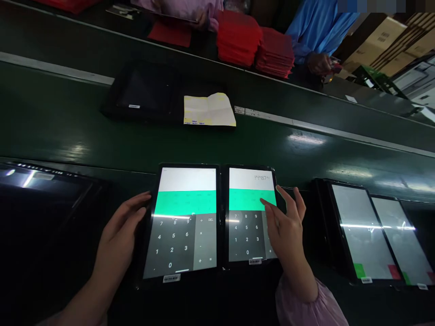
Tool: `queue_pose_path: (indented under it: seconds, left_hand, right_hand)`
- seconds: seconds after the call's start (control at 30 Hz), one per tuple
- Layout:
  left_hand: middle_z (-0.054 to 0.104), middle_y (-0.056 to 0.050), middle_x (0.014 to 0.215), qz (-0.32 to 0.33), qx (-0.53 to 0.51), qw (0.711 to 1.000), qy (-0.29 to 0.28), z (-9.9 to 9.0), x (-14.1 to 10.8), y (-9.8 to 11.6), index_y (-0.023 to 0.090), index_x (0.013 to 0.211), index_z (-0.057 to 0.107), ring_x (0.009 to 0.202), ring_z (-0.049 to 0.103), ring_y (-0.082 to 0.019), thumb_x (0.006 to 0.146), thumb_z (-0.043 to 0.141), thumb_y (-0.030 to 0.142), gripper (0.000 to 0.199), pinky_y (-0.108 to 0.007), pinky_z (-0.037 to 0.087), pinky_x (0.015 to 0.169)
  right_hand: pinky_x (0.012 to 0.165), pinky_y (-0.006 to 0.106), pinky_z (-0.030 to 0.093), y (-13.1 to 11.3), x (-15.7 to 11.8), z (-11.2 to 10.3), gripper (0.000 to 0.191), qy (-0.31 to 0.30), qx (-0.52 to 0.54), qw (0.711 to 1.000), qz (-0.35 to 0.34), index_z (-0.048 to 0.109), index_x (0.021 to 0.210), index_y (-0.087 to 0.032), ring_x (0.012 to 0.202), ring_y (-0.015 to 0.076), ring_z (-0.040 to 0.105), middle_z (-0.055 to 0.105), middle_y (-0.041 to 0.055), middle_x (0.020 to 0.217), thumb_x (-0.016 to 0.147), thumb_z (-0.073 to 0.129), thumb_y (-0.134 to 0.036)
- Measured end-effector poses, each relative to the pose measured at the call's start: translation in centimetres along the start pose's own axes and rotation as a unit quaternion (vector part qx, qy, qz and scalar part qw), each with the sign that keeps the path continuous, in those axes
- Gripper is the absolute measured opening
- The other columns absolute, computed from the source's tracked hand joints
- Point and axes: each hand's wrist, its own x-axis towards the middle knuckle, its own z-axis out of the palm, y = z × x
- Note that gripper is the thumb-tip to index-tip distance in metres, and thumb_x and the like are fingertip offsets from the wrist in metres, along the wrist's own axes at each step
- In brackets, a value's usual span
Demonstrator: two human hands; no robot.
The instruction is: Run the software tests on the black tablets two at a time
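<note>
Ahead, creased paper [209, 110] and a dark tablet [146, 90] lie beyond the calculator tablets [173, 237] on the desk [190, 147]; my left grip [117, 233] curves loosely beside one, my right grip [287, 228] spreads over the other.

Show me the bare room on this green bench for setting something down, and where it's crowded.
The green bench shows bare patches: between the paper and the right calculator tablet, and left of the dark tablet, bordered behind by the metal rail. The near row is crowded: left hand, right hand, left calculator tablet, and grey-screened tablets at far right.
</note>
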Motion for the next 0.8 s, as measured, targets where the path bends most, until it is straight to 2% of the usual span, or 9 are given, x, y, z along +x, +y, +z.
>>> queue_pose_path:
  seconds: [0.07, 0.17, 0.3, 0.4, 0.5, 0.67, 0.8]
  left_hand:
    - [0.077, -0.002, 0.127, 0.011, -0.002, 1.0, -0.014, 0.7, 0.7, 0.4, 0.029, 0.107, 0.077, 0.129, 0.065, -0.034, 0.076, 0.07, 0.036, 0.033, -0.05, 0.05, 0.115]
    - [0.077, -0.003, 0.129, 0.056, -0.026, 0.998, -0.02, 1.9, 1.7, 1.1, 0.027, 0.111, 0.076, 0.135, 0.061, -0.032, 0.078, 0.068, 0.03, 0.035, -0.047, 0.045, 0.12]
    - [0.075, -0.005, 0.133, 0.093, -0.066, 0.993, -0.042, 2.6, 2.6, 1.2, 0.027, 0.111, 0.074, 0.138, 0.059, -0.031, 0.078, 0.066, 0.032, 0.035, -0.045, 0.043, 0.122]
    - [0.074, -0.006, 0.136, 0.085, -0.066, 0.992, -0.063, 1.8, 2.9, 0.8, 0.026, 0.113, 0.073, 0.136, 0.061, -0.033, 0.079, 0.065, 0.038, 0.036, -0.047, 0.046, 0.119]
    - [0.074, -0.007, 0.137, 0.072, -0.068, 0.99, -0.098, 0.9, 2.9, 0.3, 0.026, 0.113, 0.073, 0.135, 0.062, -0.034, 0.078, 0.066, 0.041, 0.039, -0.049, 0.048, 0.118]
    - [0.071, -0.009, 0.143, 0.06, -0.096, 0.984, -0.134, 0.6, 3.4, -0.6, 0.026, 0.122, 0.071, 0.141, 0.059, -0.034, 0.08, 0.066, 0.042, 0.045, -0.051, 0.046, 0.12]
    - [0.066, -0.008, 0.151, 0.083, -0.108, 0.978, -0.156, 0.4, 4.0, -1.1, 0.027, 0.128, 0.07, 0.149, 0.052, -0.034, 0.078, 0.07, 0.043, 0.053, -0.05, 0.038, 0.126]
  right_hand:
    - [0.105, 0.067, 0.054, -1.2, 0.3, 0.1, 0.033, 0.002, 0.009, 1.0, -0.005, 0.084, 0.104, -0.026, 0.153, 0.0426, 0.04, 0.066, 0.0114, 0.142, 0.109, 0.052, -0.031]
    - [0.103, 0.063, 0.057, -4.4, 0.6, 0.6, 0.031, 0.002, 0.039, 0.999, -0.024, 0.083, 0.107, -0.026, 0.151, 0.0398, 0.043, 0.067, 0.0113, 0.139, 0.108, 0.052, -0.025]
    - [0.11, 0.075, 0.049, -9.7, 0.5, 2.7, 0.033, -0.054, 0.051, 0.995, -0.064, 0.081, 0.112, -0.026, 0.152, 0.042, 0.042, 0.064, 0.0132, 0.142, 0.108, 0.048, -0.021]
    - [0.11, 0.076, 0.049, -12.0, 0.7, 4.2, 0.034, -0.086, 0.048, 0.992, -0.084, 0.08, 0.117, -0.027, 0.153, 0.0437, 0.039, 0.061, 0.0132, 0.148, 0.107, 0.048, -0.021]
    - [0.11, 0.077, 0.049, -12.5, 1.1, 4.7, 0.034, -0.096, 0.039, 0.99, -0.098, 0.081, 0.117, -0.026, 0.153, 0.0454, 0.039, 0.062, 0.0129, 0.148, 0.107, 0.048, -0.022]
    - [0.109, 0.073, 0.051, -12.1, 1.7, 4.3, 0.038, -0.064, 0.031, 0.994, -0.08, 0.082, 0.092, -0.021, 0.148, 0.0432, 0.046, 0.071, 0.0134, 0.133, 0.106, 0.047, -0.02]
    - [0.108, 0.072, 0.052, -12.3, 1.6, 4.4, 0.035, -0.075, 0.047, 0.99, -0.107, 0.082, 0.108, -0.023, 0.152, 0.0426, 0.041, 0.069, 0.0135, 0.136, 0.106, 0.048, -0.018]
